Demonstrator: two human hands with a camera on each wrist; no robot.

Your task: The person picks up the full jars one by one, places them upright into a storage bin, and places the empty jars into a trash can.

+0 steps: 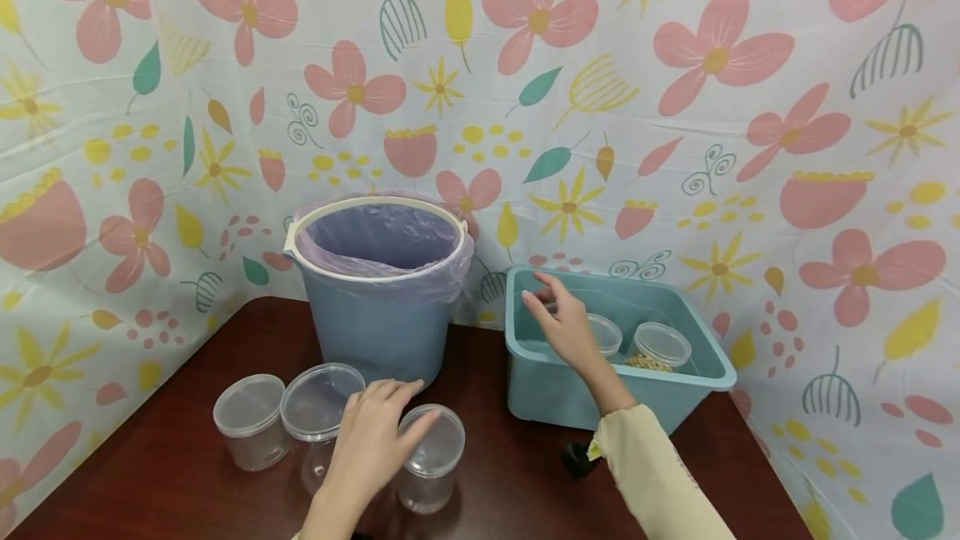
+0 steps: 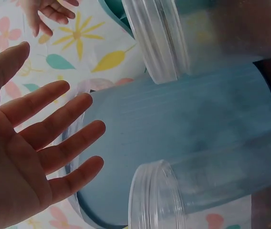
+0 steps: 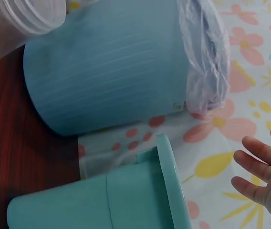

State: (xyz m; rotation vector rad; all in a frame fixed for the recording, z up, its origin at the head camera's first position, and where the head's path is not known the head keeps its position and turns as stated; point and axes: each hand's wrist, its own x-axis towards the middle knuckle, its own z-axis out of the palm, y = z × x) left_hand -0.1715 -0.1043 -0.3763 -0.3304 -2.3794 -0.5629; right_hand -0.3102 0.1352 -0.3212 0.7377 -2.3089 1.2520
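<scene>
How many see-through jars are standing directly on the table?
3: the leftmost jar, the middle jar partly behind the left hand, the right jar nearest the tub. The hand could hide more.

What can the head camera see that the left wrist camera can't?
Only the head view shows the lidded jar of tan bits inside the teal tub, and the right sleeve.

Only the left wrist view shows the palm of the left hand.

Both show the right hand, blue bucket, flowery wall, clear jars outside the tub, and some of the tub.
</scene>
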